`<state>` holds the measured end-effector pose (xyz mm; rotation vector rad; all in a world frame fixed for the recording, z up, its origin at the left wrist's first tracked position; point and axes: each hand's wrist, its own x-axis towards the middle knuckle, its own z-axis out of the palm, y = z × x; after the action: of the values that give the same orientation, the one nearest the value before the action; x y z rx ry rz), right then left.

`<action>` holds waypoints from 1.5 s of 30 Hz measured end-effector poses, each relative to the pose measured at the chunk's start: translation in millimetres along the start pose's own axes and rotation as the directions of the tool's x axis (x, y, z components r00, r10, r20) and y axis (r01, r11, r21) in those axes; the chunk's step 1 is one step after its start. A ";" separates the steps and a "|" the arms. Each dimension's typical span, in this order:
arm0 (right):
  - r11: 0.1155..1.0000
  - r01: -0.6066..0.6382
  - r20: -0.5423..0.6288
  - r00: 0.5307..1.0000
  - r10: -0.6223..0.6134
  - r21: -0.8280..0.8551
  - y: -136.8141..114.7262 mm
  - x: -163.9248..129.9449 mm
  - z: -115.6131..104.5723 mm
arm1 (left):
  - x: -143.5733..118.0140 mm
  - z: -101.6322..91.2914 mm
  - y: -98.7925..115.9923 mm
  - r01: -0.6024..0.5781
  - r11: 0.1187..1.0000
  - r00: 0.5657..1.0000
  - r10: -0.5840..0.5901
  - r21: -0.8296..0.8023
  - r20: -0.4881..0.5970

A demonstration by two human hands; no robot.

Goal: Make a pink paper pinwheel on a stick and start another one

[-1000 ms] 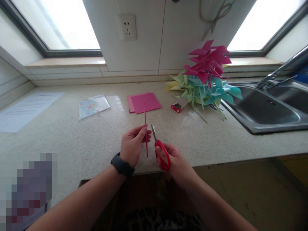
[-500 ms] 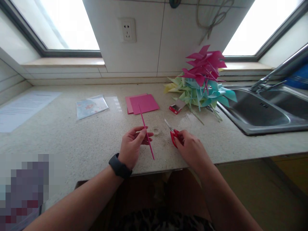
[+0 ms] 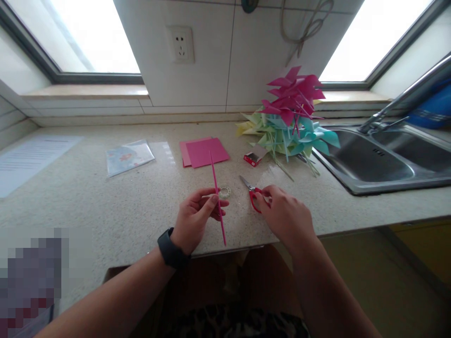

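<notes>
My left hand [image 3: 197, 213] pinches a thin pink stick [image 3: 217, 197] that stands tilted above the countertop's front edge. A black watch sits on that wrist. My right hand [image 3: 283, 213] rests on the counter with its fingers on the red handles of small scissors [image 3: 251, 191], whose blades lie on the counter and point away to the left. A small roll of clear tape [image 3: 224, 192] lies between the two hands.
Pink paper squares [image 3: 203, 151] lie further back. A heap of pink, blue and green paper pinwheels [image 3: 289, 117] is piled beside the steel sink [image 3: 380, 162]. A small red box [image 3: 254, 157], a plastic sleeve [image 3: 128, 156] and a printed sheet [image 3: 24, 159] lie on the counter.
My right hand has carried the scissors from beside the stick out to the right and set them down on the counter. The stick has tilted slightly in my left hand.
</notes>
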<state>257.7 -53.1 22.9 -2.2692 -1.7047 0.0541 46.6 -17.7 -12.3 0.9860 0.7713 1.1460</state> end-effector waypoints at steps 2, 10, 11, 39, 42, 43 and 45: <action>0.988 0.040 -0.004 0.999 -0.040 0.148 -2.6 -2.4 -2.5 | -1.3 1.3 0.1 0.000 1.000 1.000 0.000 -0.002 0.024; 0.374 -0.123 0.246 0.921 -0.303 0.919 -30.1 -12.3 6.3 | -8.2 5.1 1.7 0.044 0.998 0.980 -0.051 0.044 0.191; 0.335 -0.151 0.262 0.911 -0.318 0.930 -32.6 -13.6 7.8 | -9.1 5.5 1.8 0.046 0.998 0.977 -0.055 0.050 0.207; 0.275 -0.187 0.249 0.945 -0.212 0.943 -34.9 -15.1 22.6 | -9.2 8.3 0.9 0.075 0.994 0.977 -0.089 0.079 0.192; 0.256 -0.203 0.263 0.938 -0.227 0.945 -37.3 -15.6 20.7 | -10.0 8.2 1.8 0.075 0.994 0.977 -0.088 0.078 0.195; 0.253 -0.209 0.270 0.933 -0.237 0.945 -38.1 -15.6 20.1 | -10.4 8.1 1.8 0.076 0.994 0.976 -0.090 0.076 0.200; 0.249 -0.215 0.279 0.924 -0.260 0.944 -39.3 -15.6 19.2 | -11.0 7.7 1.3 0.078 0.995 0.972 -0.091 0.068 0.218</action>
<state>212.4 -53.8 12.5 -1.2183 -1.1783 1.2883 50.2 -29.9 -8.0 1.0985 0.6643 0.9264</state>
